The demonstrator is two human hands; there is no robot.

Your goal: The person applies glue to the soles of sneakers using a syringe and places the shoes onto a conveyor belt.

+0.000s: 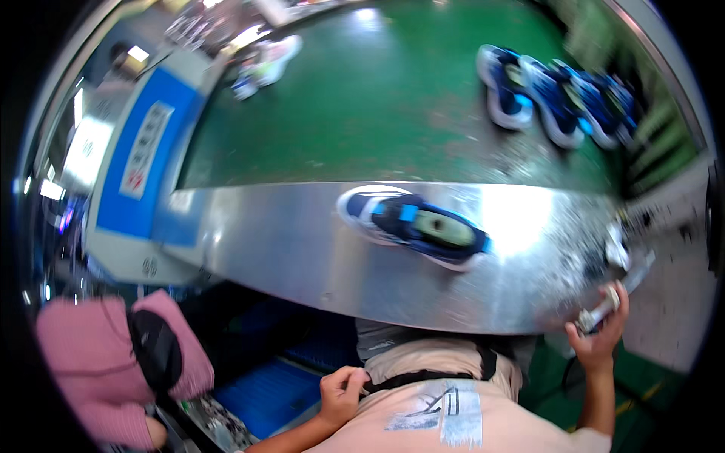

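The right hand [600,332] is reaching up at the right end of the metal ledge [302,249], its fingers curling shut around a small whitish tool [604,308] whose tip is pointing up and to the right; what kind of tool it is cannot be told through the blur. The left hand [341,392] is lying low against the person's waist, its fingers bending in and pinching a dark strap [423,377] that is running across a beige apron [445,408]. Between the hands and a little farther out, a blue and white shoe [414,225] is lying on the ledge, toe pointing left, apart from both hands. Beyond the ledge a green belt [377,106] is stretching away, carrying a row of blue shoes [555,94] at its far right and a pale shoe [264,64] at its far left. At the left end a blue and white housing [132,174] is standing beside the belt. In the lower left, a person in a pink top [83,362] is sitting nearby.
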